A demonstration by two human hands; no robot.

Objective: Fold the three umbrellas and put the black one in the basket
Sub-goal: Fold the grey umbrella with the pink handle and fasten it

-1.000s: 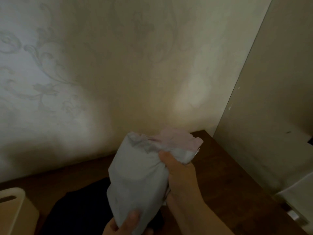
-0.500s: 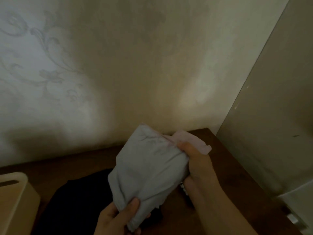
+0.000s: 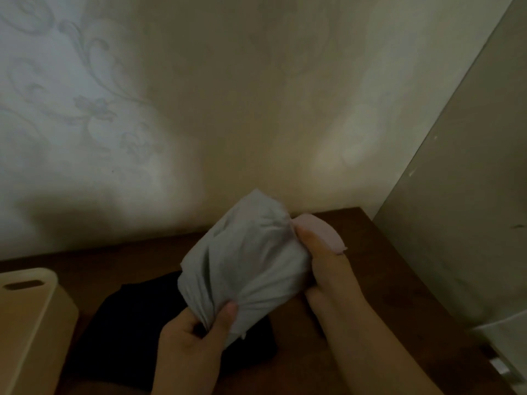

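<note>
Both hands now grip the grey umbrella [image 3: 245,263] lower and more sideways than a second ago: left hand [image 3: 196,340] pinches its near end, right hand [image 3: 325,269] clamps the far end (folding continues); the black umbrella [image 3: 128,332] waits on the table [image 3: 370,266].

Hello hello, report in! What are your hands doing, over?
Both hands gripping the grey umbrella: left hand at its lower end, right hand at its side. Black umbrella on the table, not yet in the basket. Nothing blocking.

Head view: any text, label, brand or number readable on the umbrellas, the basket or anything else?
None can be read.
Grey umbrella, gripped by both hands: plain fabric, no print visible.
Black umbrella: too dark to tell.
Beige basket: no marking shows.
Wall: floral pattern only.
</note>
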